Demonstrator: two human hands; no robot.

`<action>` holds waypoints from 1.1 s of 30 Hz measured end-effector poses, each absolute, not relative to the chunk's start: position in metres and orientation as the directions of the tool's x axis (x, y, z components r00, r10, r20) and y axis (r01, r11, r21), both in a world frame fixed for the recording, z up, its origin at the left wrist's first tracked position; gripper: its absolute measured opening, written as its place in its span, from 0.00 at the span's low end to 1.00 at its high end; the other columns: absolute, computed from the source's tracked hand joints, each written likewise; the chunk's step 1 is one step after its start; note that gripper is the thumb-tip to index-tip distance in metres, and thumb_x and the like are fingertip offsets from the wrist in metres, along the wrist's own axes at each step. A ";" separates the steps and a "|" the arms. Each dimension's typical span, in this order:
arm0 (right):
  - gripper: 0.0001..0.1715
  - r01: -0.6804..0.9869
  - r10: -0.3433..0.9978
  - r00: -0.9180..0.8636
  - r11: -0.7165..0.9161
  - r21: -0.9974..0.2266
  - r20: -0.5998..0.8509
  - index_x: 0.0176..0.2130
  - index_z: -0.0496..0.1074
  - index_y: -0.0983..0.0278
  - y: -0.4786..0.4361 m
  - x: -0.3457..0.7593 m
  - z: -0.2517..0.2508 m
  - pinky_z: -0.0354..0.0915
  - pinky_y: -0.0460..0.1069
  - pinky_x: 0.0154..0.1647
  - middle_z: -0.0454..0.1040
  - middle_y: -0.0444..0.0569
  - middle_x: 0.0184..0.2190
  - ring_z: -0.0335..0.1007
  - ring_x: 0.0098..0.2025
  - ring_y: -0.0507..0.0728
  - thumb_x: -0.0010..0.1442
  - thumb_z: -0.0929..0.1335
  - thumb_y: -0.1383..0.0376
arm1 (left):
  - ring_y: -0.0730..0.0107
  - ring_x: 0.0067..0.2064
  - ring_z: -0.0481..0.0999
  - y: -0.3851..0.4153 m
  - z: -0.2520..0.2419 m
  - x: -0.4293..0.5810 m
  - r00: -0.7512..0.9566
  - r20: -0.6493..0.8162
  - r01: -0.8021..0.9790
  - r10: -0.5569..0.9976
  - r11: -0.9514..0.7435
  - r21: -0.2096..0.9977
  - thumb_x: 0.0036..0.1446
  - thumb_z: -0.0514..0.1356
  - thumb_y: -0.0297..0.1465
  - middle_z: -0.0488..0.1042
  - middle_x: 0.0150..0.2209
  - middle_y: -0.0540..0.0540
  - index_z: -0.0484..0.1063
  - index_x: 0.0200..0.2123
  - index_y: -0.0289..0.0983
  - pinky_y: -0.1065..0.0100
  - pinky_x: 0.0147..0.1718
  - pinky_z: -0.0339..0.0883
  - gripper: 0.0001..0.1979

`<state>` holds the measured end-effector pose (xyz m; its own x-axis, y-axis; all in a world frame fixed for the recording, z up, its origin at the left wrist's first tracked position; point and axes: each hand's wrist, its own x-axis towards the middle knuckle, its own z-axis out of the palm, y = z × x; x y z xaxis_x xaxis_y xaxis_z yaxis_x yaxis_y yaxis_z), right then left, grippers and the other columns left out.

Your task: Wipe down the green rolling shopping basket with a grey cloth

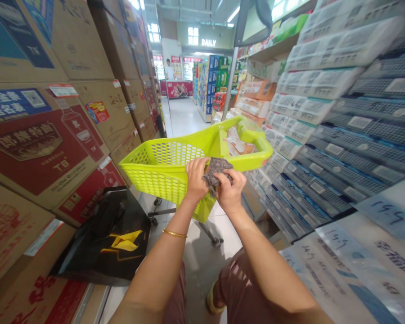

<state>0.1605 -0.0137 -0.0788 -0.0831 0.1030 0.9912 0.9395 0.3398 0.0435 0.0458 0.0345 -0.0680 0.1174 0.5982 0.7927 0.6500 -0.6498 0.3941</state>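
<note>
A crumpled grey-brown cloth [220,165] is bunched between my two hands, over the near side of a lime-green shopping cart [155,173]. My right hand [231,186] pinches the cloth from the right, thumb and fingers closed on it. At the cloth's left edge, my left hand [197,177] is closed, its fingers curled at the cart's rim; part of its grip is hidden. In the cart's upper section by the handle lies a package with white and orange printing [238,143]. The main basket shows perforated walls.
Stacked cardboard cartons [30,139] line the left side. A black bag [111,234] with yellow print stands on the floor beside them. Packaged goods [317,148] are piled high on the right. A metal post [231,81] rises behind the cart. A person [169,69] stands far down the aisle.
</note>
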 end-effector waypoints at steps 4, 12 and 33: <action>0.16 0.925 0.160 -0.108 0.379 0.040 0.981 0.40 0.72 0.58 -0.027 0.165 -0.073 0.61 0.50 0.46 0.65 0.48 0.40 0.60 0.43 0.54 0.56 0.62 0.72 | 0.61 0.47 0.68 0.028 -0.063 0.048 0.098 0.798 0.645 0.594 -0.649 0.404 0.63 0.45 0.34 0.73 0.43 0.42 0.68 0.46 0.37 0.60 0.50 0.57 0.16; 0.18 0.953 0.222 -0.080 0.304 0.009 0.972 0.47 0.71 0.57 -0.021 0.164 -0.037 0.59 0.52 0.51 0.69 0.50 0.44 0.61 0.49 0.56 0.60 0.60 0.70 | 0.60 0.51 0.66 0.013 -0.047 0.070 -0.076 0.775 0.595 0.627 -0.595 0.540 0.62 0.46 0.33 0.72 0.46 0.42 0.68 0.47 0.39 0.55 0.55 0.53 0.15; 0.19 0.972 0.112 -0.202 0.145 0.185 0.973 0.45 0.70 0.57 -0.038 0.217 -0.023 0.60 0.51 0.47 0.66 0.48 0.43 0.62 0.48 0.56 0.56 0.62 0.73 | 0.66 0.39 0.70 0.025 -0.046 0.069 -0.029 0.784 0.498 0.620 -0.671 0.549 0.65 0.42 0.43 0.75 0.34 0.46 0.71 0.32 0.39 0.62 0.43 0.58 0.23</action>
<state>0.2170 -0.0381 -0.0231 -0.2019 0.1119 0.9730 0.9720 0.1450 0.1850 0.0692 0.0251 -0.0460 -0.0286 0.6202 0.7840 0.4976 -0.6713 0.5492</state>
